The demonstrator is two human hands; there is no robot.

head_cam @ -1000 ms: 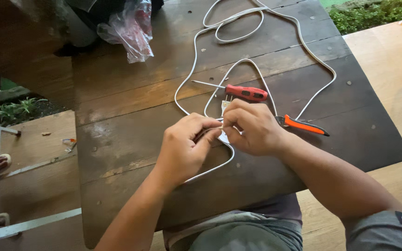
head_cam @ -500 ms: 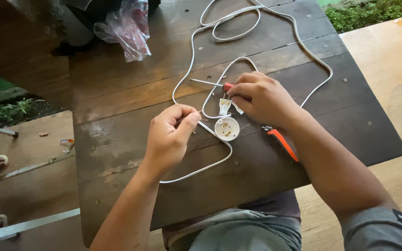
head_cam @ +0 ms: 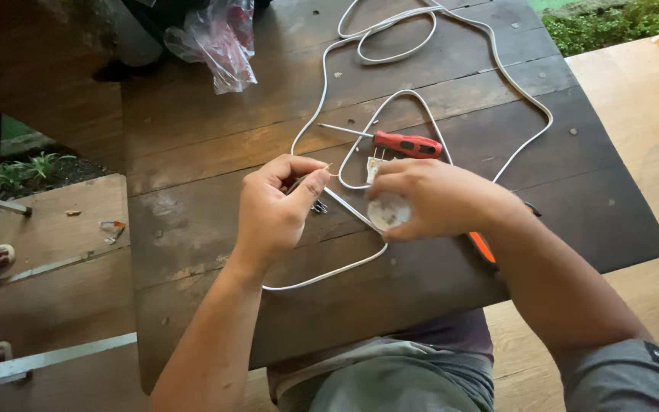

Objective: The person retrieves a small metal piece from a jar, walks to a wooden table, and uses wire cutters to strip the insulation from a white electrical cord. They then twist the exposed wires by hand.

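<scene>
My right hand (head_cam: 436,200) grips a round white plug (head_cam: 387,210) with metal prongs (head_cam: 375,165) pointing away from me. My left hand (head_cam: 276,206) pinches the stripped end of the white cable (head_cam: 322,275) between thumb and forefinger, just left of the plug. The cable runs in loops across the dark wooden table (head_cam: 215,152). A red-handled screwdriver (head_cam: 404,143) lies just beyond my hands, its shaft pointing left. An orange-handled tool (head_cam: 482,247) lies partly hidden under my right forearm. Small dark screws (head_cam: 319,206) sit on the table by my left hand.
A crumpled clear plastic bag (head_cam: 219,38) with red print lies at the table's far left. Lighter wooden boards (head_cam: 642,107) lie to the right, green plants (head_cam: 619,19) beyond. A lower wooden step (head_cam: 55,252) with small scraps is on the left.
My right hand came back from the screwdriver area and took hold of the white plug, which had been lying on the table. The left hand kept its pinch on the cable end.
</scene>
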